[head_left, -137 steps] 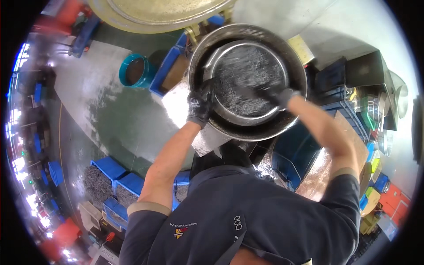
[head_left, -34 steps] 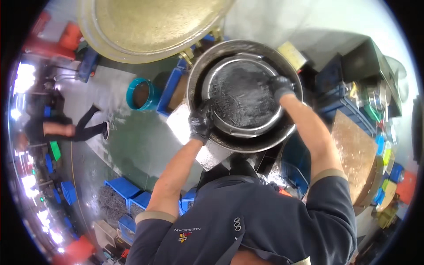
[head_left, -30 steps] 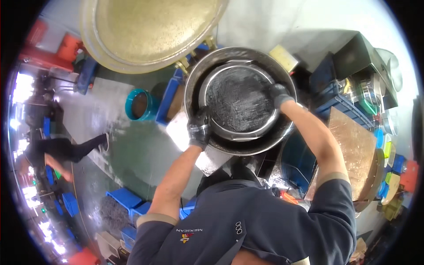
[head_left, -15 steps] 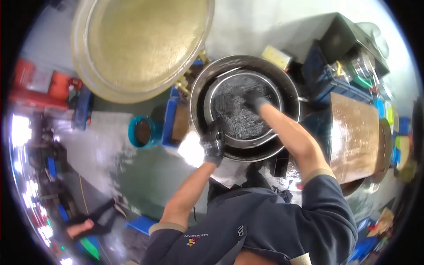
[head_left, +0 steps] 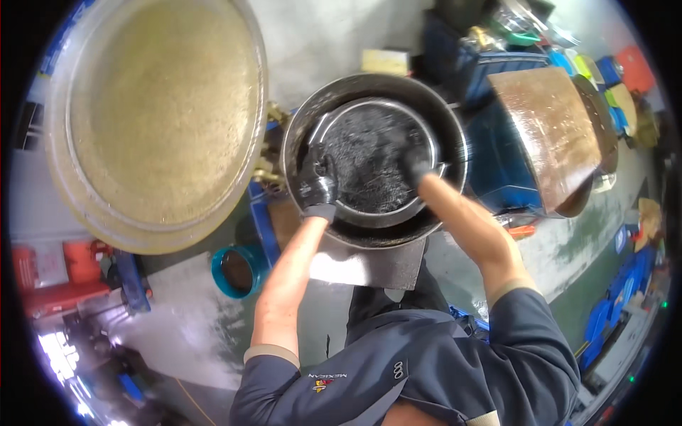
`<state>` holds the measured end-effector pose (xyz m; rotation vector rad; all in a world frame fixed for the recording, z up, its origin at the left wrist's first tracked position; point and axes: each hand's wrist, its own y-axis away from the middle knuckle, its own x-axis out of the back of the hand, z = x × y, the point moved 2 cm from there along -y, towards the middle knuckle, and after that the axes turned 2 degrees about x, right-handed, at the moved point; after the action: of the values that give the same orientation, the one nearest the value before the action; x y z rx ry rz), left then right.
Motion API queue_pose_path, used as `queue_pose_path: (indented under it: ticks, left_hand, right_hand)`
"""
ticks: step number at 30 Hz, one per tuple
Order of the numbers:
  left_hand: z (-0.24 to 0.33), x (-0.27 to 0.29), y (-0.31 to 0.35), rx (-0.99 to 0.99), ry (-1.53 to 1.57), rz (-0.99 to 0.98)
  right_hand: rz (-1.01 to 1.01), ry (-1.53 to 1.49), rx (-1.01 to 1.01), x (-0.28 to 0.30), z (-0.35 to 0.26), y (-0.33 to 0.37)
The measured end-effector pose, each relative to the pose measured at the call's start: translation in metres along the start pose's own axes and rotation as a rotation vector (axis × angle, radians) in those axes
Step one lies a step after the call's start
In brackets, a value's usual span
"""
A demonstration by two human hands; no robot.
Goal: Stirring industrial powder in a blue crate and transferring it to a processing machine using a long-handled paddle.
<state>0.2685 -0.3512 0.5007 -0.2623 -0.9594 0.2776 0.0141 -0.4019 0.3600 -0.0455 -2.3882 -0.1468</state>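
Gripping the round metal sieve pan (head_left: 373,165) at frame centre, I am holding its left rim with my black-gloved left hand (head_left: 317,183), fingers clamped over the edge. My right hand (head_left: 419,165), also gloved, is reaching into the pan's right side; motion blur is hiding whether it is closed on anything. The pan is sitting inside a larger dark steel basin (head_left: 375,157). Dark wet grit is covering the pan's mesh, so by my judgement the sieving is partway through. A wide brass-coloured dish (head_left: 153,117) is filling the upper left.
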Motion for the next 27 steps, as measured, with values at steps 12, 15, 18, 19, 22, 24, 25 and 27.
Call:
queue_pose_path:
  ticks: [12, 15, 18, 19, 22, 24, 25, 27]
  left_hand:
    - [-0.015, -0.05, -0.045, -0.052, -0.154, -0.505]
    - [-0.057, -0.042, -0.052, -0.017, -0.334, -0.288]
    - [-0.048, -0.056, -0.058, 0.069, -0.27, -0.444]
    - [-0.051, -0.063, -0.058, 0.061, -0.26, -0.446]
    - [-0.053, -0.072, -0.069, 0.0, -0.275, -0.31]
    - [-0.049, -0.076, -0.051, -0.016, -0.249, -0.306]
    - [-0.048, -0.076, -0.041, -0.018, -0.246, -0.316]
    - [-0.063, -0.065, -0.032, -0.018, -0.29, -0.251]
  right_hand:
    - [-0.113, -0.188, -0.459, -0.002, 0.003, 0.017]
    - [-0.027, -0.834, -0.753, 0.011, -0.072, 0.079]
    - [-0.05, -0.986, -0.836, 0.041, -0.092, 0.132]
    - [-0.021, -0.936, -0.811, 0.034, -0.078, 0.127]
    - [0.081, -0.853, -0.763, 0.041, -0.052, 0.06]
    - [0.09, -0.891, -0.724, 0.026, -0.017, 0.038]
    - [0.089, -0.91, -0.698, 0.018, -0.003, 0.031]
    - [0.053, -0.935, -0.651, -0.002, -0.013, 0.027]
